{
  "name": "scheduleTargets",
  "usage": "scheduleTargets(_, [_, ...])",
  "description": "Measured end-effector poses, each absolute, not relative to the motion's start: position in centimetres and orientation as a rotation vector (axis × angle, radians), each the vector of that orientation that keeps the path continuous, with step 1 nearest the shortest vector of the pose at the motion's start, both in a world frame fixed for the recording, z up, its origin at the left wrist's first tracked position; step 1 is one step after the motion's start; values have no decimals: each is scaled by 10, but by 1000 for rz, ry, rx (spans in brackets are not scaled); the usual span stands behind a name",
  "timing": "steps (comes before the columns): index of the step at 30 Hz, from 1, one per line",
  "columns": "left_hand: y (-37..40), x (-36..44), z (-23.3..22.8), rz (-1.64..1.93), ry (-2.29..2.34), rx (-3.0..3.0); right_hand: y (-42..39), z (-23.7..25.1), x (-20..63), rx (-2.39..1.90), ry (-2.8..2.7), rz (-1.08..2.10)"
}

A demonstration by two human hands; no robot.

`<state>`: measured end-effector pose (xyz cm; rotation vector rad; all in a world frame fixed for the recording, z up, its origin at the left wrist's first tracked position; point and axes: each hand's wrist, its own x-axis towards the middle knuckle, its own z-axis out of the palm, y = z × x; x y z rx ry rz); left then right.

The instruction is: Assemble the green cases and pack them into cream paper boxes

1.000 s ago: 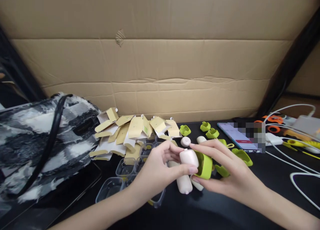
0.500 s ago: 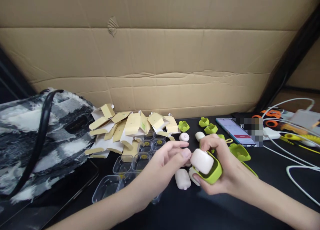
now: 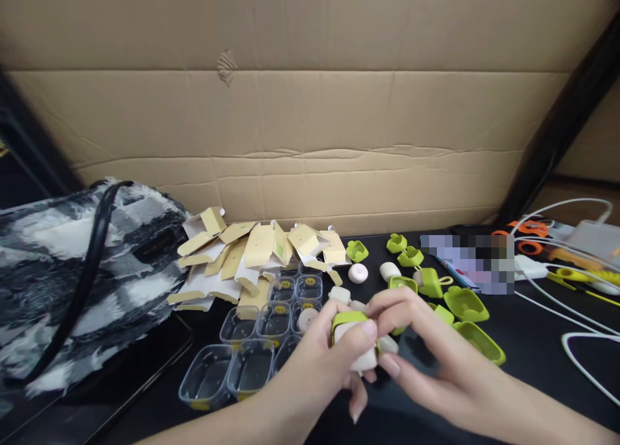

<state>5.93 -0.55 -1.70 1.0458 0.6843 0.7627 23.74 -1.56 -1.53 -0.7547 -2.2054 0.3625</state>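
Note:
My left hand [image 3: 322, 351] is closed around a white rounded piece [image 3: 349, 361] with a lime-green cover [image 3: 349, 318] around its top edge. The left thumb presses on the white face. At its right side my right hand [image 3: 421, 341] has curled fingers gripping the green cover's edge, partly hidden. Beside the hands lie another white piece [image 3: 340, 294] and a round white one [image 3: 358, 274]. Several green parts spread to the right, among them a flower-shaped cup [image 3: 466, 304], a shallow tray [image 3: 479, 343] and a small green piece with a loop strap [image 3: 430, 282].
Clear plastic boxes [image 3: 206, 374] stand left of my hands, one holding a round white piece. Behind them are opened yellow cartons [image 3: 264, 243]. A shaggy black-and-white bag [image 3: 140, 264] lies at left; a partly blurred phone [image 3: 455, 264] and white cables [image 3: 576, 361] are at right.
The white piece has moved left from my right hand into my left, and now sits against the green cover. My hands have come together. The camera view has shifted slightly.

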Motion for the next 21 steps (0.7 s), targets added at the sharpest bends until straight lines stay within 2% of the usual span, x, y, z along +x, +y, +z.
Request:
scheduleTargets(9, [-11,57,-15,715,671,1253,-16,-22,238,-700,-2140,-13])
scheduleTargets(21, [-18,67,-16,868,760,1363,-25,-20,230,-662,-2157,-244])
